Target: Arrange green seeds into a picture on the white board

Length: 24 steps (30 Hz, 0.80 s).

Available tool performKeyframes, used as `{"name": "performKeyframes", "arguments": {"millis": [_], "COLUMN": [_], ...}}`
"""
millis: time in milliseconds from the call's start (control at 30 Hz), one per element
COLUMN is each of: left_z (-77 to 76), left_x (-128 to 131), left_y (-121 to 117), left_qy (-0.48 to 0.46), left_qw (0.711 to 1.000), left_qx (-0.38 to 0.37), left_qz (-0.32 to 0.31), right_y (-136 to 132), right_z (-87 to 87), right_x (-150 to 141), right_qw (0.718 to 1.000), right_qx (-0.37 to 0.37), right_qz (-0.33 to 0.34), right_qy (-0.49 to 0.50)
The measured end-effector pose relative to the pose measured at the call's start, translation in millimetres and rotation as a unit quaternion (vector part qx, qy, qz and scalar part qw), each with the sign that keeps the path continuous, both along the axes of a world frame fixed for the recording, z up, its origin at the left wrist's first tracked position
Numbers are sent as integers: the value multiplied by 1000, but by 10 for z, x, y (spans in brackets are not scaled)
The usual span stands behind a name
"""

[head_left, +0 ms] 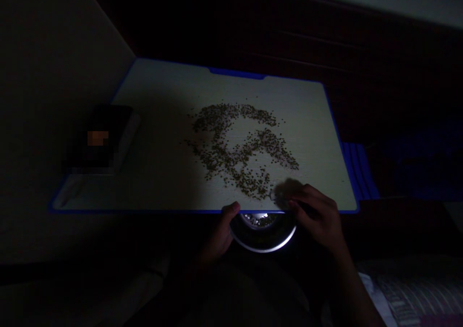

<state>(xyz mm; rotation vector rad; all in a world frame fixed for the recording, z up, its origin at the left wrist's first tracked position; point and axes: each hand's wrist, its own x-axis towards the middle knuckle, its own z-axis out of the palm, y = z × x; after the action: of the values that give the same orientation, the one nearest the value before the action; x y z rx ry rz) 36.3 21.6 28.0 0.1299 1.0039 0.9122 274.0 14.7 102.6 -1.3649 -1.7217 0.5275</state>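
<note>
Small dark seeds or beans (235, 158) lie scattered in loose bands over a pale board (311, 124) with a blue rim. Below its near edge, a round metal bowl (267, 247) holds some of the same grains. My left hand (222, 228) grips the bowl's left side, thumb up by the board's edge. Over the near right part of the board, my right hand (318, 211) is closed in a pinch beside the lowest grains. A small pale, perhaps clear, bit shows near its fingertips, too dim to name. Shadow hides much of the fingers.
A dark, thick, book-like block (125, 124) rests on the board's left side, partly blurred out. A wall stands at the left. Blue striped material (358, 170) shows beyond the right edge, and striped cloth (423, 288) lies at lower right. The room is very dark.
</note>
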Motion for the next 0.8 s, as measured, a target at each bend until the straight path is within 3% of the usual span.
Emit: {"name": "performKeyframes", "arguments": {"millis": [800], "left_z": [-20], "left_x": [-13], "left_y": [-11], "left_qy": [-5], "left_qw": [1000], "left_qx": [-2], "left_qz": [-8], "right_y": [-11], "right_z": [17], "right_x": [25], "right_qw": [999], "right_qx": [-5], "right_qz": [49], "right_qy": [-23]}}
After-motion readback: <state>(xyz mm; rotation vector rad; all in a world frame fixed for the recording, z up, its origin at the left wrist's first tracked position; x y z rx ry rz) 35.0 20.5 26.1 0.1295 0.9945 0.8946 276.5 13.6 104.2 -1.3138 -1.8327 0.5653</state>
